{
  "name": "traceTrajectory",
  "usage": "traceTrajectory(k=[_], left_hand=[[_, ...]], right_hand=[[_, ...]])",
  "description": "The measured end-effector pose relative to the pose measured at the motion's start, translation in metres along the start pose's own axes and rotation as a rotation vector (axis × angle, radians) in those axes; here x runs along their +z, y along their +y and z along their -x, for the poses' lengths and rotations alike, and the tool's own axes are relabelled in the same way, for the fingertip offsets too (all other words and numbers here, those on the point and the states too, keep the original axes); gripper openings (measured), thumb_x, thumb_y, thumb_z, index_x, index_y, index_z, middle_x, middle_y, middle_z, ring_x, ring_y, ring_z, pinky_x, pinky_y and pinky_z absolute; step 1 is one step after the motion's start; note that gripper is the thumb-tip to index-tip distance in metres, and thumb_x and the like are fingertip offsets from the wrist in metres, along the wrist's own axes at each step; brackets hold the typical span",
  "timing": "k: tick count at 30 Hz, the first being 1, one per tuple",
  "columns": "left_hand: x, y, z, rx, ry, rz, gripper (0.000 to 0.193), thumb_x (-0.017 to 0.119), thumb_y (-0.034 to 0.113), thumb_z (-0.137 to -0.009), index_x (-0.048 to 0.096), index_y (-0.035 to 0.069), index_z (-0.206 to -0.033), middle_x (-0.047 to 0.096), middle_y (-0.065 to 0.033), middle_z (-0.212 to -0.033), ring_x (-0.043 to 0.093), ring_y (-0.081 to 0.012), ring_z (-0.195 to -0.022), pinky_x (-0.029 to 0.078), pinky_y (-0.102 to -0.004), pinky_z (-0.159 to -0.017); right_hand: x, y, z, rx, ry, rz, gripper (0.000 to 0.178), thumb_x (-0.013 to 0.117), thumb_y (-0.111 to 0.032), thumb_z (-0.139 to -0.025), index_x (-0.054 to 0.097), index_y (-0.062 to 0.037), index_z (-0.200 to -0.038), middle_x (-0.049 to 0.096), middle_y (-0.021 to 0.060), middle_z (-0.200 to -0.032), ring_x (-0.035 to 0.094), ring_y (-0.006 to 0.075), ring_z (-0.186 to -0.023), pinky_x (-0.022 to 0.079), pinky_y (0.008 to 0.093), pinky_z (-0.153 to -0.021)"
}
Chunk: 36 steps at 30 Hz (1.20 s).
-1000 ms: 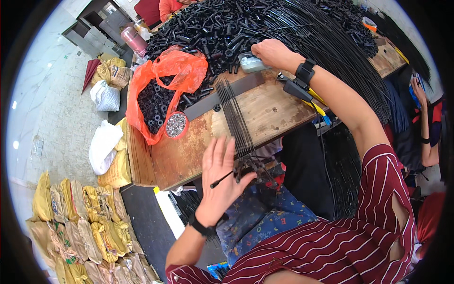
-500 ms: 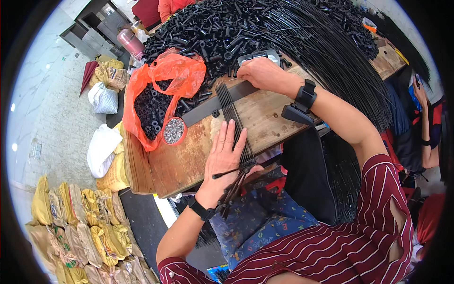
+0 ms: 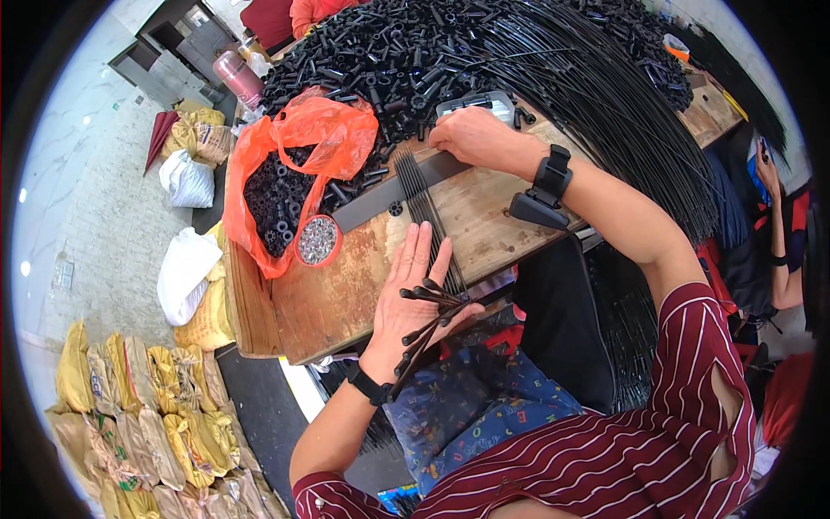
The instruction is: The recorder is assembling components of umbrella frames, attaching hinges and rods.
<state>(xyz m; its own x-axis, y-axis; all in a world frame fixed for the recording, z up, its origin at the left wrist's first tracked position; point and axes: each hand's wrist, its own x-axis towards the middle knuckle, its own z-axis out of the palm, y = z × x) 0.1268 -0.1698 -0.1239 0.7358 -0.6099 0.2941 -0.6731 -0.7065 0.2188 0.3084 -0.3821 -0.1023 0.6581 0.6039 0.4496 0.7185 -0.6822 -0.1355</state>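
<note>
A wooden counter (image 3: 316, 303) is crowded along its far side by a heap of black parts (image 3: 372, 60). A bundle of thin black rods (image 3: 423, 208) is laid across a flat metal bar (image 3: 367, 202), its thick-tipped ends fanned past the front edge. Alongside it the left hand (image 3: 411, 298) is spread, thumb apart; whether the rods are pressed cannot be told. The right hand (image 3: 484, 138) is bent near the bar's right end, before a clear tray (image 3: 501, 108); whether anything is pinched is hidden. Small pieces seem to be being picked up for the rods; a steady bundle and a clean carry would be called for. Bare wood is offered right of the rods; leftward, room is narrowed by a red tub (image 3: 318, 240).
</note>
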Motion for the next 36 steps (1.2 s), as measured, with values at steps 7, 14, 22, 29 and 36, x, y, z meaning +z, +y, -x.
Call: traceTrajectory(k=[7,14,22,29,36], left_hand=[[-0.006,0.003,-0.003,-0.015,-0.036,0.040,0.091,0.074,0.043,-0.070,0.035,-0.001,-0.140,0.024,-0.0247,-0.149,0.021,-0.0390,-0.140,0.021,-0.0458,-0.114],[0.001,-0.002,0.001,0.007,-0.025,-0.010,0.091,0.073,0.045,-0.072,0.035,-0.005,-0.138,0.028,-0.0226,-0.148,0.022,-0.0375,-0.140,0.021,-0.0456,-0.114],[0.001,-0.001,0.000,0.010,0.043,-0.010,0.095,0.080,0.045,-0.064,0.040,-0.004,-0.135,0.035,-0.0238,-0.144,0.026,-0.0384,-0.138,0.027,-0.0442,-0.113],[0.000,-0.003,0.000,0.022,0.019,-0.008,0.096,0.081,0.044,-0.064,0.040,-0.004,-0.135,0.034,-0.0227,-0.145,0.026,-0.0381,-0.139,0.027,-0.0463,-0.112],[-0.003,-0.002,0.000,0.027,0.036,0.058,0.092,0.078,0.042,-0.067,0.038,-0.003,-0.137,0.034,-0.0207,-0.146,0.027,-0.0366,-0.138,0.024,-0.0455,-0.113]], right_hand=[[0.006,0.001,0.000,-0.034,0.079,0.007,0.011,0.057,-0.012,-0.078,0.066,-0.0068,-0.075,0.062,0.0151,-0.069,0.063,0.0326,-0.071,0.051,0.0433,-0.062],[0.004,-0.001,0.000,0.003,0.000,0.048,0.013,0.059,-0.013,-0.083,0.069,-0.0065,-0.086,0.065,0.0100,-0.079,0.064,0.0303,-0.073,0.050,0.0401,-0.066],[0.002,-0.004,-0.001,0.003,-0.005,0.041,0.015,0.057,-0.013,-0.084,0.070,-0.0062,-0.088,0.066,0.0104,-0.081,0.064,0.0308,-0.074,0.050,0.0400,-0.067],[0.003,-0.008,-0.001,0.013,-0.012,0.079,0.015,0.056,-0.012,-0.084,0.070,-0.0069,-0.086,0.065,0.0104,-0.079,0.064,0.0309,-0.074,0.050,0.0406,-0.067],[0.008,-0.008,-0.003,-0.026,0.010,0.073,0.013,0.056,-0.011,-0.084,0.068,-0.0063,-0.084,0.063,0.0099,-0.078,0.063,0.0310,-0.073,0.049,0.0409,-0.065]])
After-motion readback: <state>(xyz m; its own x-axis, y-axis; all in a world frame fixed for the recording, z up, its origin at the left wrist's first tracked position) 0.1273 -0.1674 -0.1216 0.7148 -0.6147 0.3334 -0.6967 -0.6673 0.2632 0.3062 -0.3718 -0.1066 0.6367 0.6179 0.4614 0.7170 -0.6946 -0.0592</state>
